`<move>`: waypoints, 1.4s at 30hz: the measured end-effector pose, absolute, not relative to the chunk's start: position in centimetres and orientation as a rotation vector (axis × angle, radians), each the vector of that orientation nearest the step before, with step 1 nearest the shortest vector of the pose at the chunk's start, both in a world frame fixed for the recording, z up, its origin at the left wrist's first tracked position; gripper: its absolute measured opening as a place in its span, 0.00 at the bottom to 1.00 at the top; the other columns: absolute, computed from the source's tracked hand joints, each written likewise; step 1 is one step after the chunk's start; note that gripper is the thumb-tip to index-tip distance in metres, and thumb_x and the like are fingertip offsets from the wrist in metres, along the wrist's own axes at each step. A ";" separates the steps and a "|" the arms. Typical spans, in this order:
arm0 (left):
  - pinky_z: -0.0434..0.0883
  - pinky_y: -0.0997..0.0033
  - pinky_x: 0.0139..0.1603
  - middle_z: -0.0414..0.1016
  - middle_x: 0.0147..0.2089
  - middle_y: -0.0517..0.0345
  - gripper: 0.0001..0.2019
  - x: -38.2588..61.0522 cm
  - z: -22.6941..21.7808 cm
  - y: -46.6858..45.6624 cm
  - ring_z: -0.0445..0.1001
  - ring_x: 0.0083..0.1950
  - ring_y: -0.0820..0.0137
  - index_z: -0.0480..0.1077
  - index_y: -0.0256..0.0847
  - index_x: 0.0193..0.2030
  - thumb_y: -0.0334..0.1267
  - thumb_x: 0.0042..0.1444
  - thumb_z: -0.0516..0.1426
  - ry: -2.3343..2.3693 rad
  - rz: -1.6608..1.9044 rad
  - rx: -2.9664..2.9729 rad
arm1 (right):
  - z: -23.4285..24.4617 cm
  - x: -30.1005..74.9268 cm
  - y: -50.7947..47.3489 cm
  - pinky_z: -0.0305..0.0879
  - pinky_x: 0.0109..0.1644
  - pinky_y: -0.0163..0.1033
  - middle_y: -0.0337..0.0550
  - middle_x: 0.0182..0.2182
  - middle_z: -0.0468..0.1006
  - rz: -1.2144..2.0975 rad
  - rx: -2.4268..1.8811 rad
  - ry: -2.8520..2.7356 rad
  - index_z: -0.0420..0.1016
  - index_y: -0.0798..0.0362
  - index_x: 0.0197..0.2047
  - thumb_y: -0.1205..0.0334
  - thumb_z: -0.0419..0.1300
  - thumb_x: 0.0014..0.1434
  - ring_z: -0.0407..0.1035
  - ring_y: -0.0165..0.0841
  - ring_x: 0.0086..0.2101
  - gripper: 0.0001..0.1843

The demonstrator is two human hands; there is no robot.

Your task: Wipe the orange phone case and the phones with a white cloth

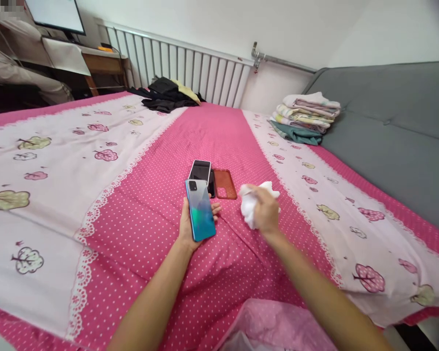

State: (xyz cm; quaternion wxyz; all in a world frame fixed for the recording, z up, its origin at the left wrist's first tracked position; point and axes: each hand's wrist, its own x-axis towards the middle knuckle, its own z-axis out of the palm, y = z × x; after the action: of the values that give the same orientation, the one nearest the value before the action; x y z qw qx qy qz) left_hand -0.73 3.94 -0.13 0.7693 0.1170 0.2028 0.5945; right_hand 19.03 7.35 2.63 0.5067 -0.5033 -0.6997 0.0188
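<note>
A blue-silver smartphone (202,212), its back and camera bump facing me, rests in my left hand (186,226). The thumb lies along its left edge and the fingertips show past its right edge. To the right, my right hand (266,210) grips a crumpled white cloth (249,207); this hand is slightly blurred. Just beyond the smartphone, a white-edged phone (200,169) with a dark face lies on the bed, partly hidden by the one I hold. Beside it are a dark phone-like object (212,184), mostly covered, and a reddish-brown phone case (225,184).
A pink dotted bedspread (219,131) spreads under everything. Folded fabric (307,114) is stacked by the grey headboard (391,112). Dark clothes (166,92) lie near the white radiator (175,58). At the far left, a person (18,63) sits near a desk with a monitor (56,14).
</note>
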 end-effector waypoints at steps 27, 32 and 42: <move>0.72 0.69 0.32 0.74 0.30 0.53 0.21 -0.4 -0.2 3.7 0.74 0.29 0.69 0.68 0.35 0.46 0.52 0.59 0.50 0.519 1.374 0.253 | 1.1 16.5 8.8 0.62 0.48 0.43 0.51 0.36 0.78 0.238 -1.583 -2.250 0.78 0.55 0.36 0.67 0.56 0.56 0.69 0.40 0.43 0.09; 0.72 0.69 0.33 0.74 0.31 0.54 0.22 -0.4 -0.2 3.7 0.73 0.30 0.70 0.68 0.37 0.47 0.53 0.54 0.55 0.478 1.434 0.282 | 1.6 15.6 4.8 0.65 0.38 0.39 0.45 0.28 0.79 0.372 -1.568 -2.213 0.77 0.53 0.33 0.61 0.57 0.56 0.73 0.36 0.31 0.08; 0.69 0.72 0.28 0.74 0.32 0.52 0.28 -4.6 0.9 4.3 0.70 0.29 0.71 0.70 0.36 0.45 0.59 0.47 0.57 0.366 1.615 0.453 | 4.5 18.2 7.6 0.54 0.61 0.51 0.53 0.61 0.62 0.703 -1.254 -2.407 0.65 0.52 0.59 0.62 0.69 0.40 0.56 0.45 0.60 0.41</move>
State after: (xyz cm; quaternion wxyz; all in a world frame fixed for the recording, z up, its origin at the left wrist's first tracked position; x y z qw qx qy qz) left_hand -4.55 4.33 0.90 0.6535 0.1997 0.1615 0.7120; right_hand 18.24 7.57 4.49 0.1681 -0.4407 -0.8464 0.2472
